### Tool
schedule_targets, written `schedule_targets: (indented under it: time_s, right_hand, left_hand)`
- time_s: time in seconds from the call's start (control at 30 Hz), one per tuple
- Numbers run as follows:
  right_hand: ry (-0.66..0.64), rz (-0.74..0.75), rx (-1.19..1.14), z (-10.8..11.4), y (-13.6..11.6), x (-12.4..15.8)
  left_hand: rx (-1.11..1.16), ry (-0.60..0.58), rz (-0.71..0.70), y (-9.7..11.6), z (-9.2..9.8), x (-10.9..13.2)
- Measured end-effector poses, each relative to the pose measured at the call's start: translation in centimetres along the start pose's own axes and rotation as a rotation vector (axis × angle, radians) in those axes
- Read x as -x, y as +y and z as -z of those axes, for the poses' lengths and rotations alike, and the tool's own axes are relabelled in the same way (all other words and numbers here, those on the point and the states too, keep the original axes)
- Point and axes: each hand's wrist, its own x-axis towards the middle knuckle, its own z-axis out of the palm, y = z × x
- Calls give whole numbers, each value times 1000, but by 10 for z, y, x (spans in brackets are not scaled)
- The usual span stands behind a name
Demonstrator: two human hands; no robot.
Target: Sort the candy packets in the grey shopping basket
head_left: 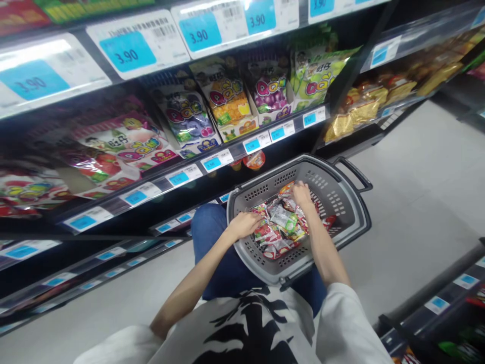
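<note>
A grey shopping basket (359, 222) rests at my knees with several candy packets (284, 218) inside. At the basket's left side, my left hand (245, 225) reaches over the rim, its fingers bent onto a red and white packet (265, 232); whether they grip it is unclear. My right hand (302, 194) is inside the basket near its far wall, with fingers curled at an orange packet (286, 189). A white and green packet (285, 217) lies on the pile between my two hands.
Shelves with colourful gummy bags (227, 101) and price labels (215, 161) run along the left and front. Gold packages (356, 114) sit on the shelf at the right. Another shelf edge (435, 303) stands at the lower right, beside the pale floor (413, 187).
</note>
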Motion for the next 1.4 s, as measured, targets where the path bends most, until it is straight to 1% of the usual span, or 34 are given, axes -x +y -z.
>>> schedule_targets:
  time_s: [0.07,0.13,0.23,0.33,0.4,0.43,0.5,0.6,0.67,0.77,0.9,1.13,1.23,1.4]
  right_hand:
    - [10,87,-133,3,-6,-1]
    - [11,162,-287,6,-15,0]
    - [2,267,-530,10,-32,3]
    - [-38,329,-764,13,-49,11]
    - [-76,334,-908,15,-58,17]
    - [-92,326,-975,16,-62,20]
    - [-111,298,-1095,17,-67,25]
    - [-116,246,-1238,21,-70,28]
    - [-106,215,-1305,23,-70,28]
    - [-82,181,-1366,24,-70,26]
    - [-5,156,-1393,23,-72,24]
    - [131,138,-1416,20,-80,24]
    - [137,127,-1428,20,-82,25]
    - [107,119,-1480,22,-83,28]
  left_hand:
    - [43,61,21,-1,0,0]
    - [100,147,53,-3,-1,-1]
    - [233,326,87,-9,-5,-3]
    - [389,500,140,-17,-9,-5]
    - [493,557,187,-21,-11,-7]
    - [544,564,211,-22,-11,-7]
    - [673,541,256,-24,-12,-8]
    - [928,508,303,-26,-12,-8]
    - [1072,534,317,-25,-10,-9]
    - [1178,590,325,-24,-8,-9]
    - [1198,619,306,-22,-8,-9]
    - [1255,669,250,-24,-14,-12]
    - [1244,682,252,-23,-15,-12]
    - [1192,696,298,-22,-15,-11]
